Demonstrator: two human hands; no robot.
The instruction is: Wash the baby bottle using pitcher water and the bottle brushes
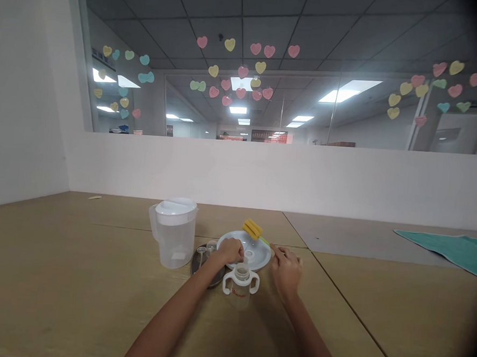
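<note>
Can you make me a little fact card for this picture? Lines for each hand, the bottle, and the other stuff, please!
Left hand: curled over the white bowl; what it grips, if anything, is unclear
Right hand: fingers at the handle end of the yellow sponge brush
Left hand spot: here
Bottle: clear, upright, uncapped, two white handles
White bowl: beyond the bottle
Jug: lidded, left of the bowl
Cloth: green, far right
</note>
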